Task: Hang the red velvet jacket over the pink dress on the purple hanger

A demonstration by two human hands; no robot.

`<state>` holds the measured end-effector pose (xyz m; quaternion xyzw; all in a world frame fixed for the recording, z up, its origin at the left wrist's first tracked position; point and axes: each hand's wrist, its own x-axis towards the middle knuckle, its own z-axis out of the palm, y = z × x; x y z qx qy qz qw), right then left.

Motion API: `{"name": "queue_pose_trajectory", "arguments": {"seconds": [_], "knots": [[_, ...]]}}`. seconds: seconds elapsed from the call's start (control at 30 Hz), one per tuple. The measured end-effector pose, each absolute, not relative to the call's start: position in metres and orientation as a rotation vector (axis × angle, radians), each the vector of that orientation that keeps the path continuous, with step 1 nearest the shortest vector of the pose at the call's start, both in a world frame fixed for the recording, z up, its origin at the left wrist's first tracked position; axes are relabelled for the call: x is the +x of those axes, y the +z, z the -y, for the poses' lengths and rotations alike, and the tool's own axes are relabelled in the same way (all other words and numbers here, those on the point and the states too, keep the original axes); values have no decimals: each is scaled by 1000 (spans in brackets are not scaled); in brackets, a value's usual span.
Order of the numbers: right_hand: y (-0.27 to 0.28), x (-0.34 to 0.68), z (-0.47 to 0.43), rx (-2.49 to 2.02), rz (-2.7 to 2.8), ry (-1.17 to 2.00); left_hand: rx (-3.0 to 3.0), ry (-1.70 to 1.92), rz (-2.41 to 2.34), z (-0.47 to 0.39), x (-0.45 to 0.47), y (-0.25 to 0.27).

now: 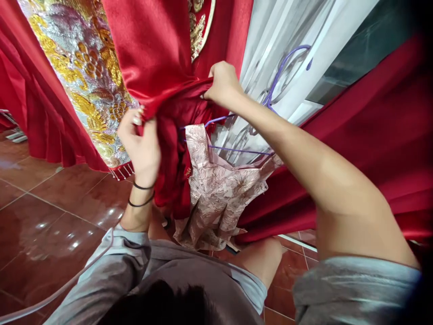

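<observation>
Bright red satin fabric (152,49) hangs in front of me, its lower edge gathered between my two hands. My left hand (140,140) is closed on the edge at the left, fingers pinching the cloth. Farther up and to the right, my right hand (223,83) grips the same red fabric in a closed fist. Below it, a pale pink brocade dress (223,189) hangs from a purple hanger (243,150), partly behind the red cloth. The hanger's bar runs through the dress's shoulders; part of it is hidden by fabric and my right forearm.
At the left hangs a panel with gold and silver embroidery (91,90) and a beaded fringe. White drapery (267,36) with a purple hanger hook (280,67) is behind. Dark red curtain (355,149) fills the right. Brown floor tiles (57,216) lie below; a pale cable (64,289) crosses lower left.
</observation>
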<state>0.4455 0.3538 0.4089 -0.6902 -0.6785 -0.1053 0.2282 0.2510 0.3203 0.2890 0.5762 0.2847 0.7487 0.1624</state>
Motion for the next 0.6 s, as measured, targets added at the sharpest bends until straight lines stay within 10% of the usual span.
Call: {"name": "queue_pose_trajectory", "arguments": {"seconds": [0.4, 0.6], "knots": [[434, 464, -299, -2235, 2243, -89, 2304, 1194, -722, -205, 372, 200], [413, 499, -287, -1785, 1983, 205, 1889, 2011, -953, -240, 309, 184]]}}
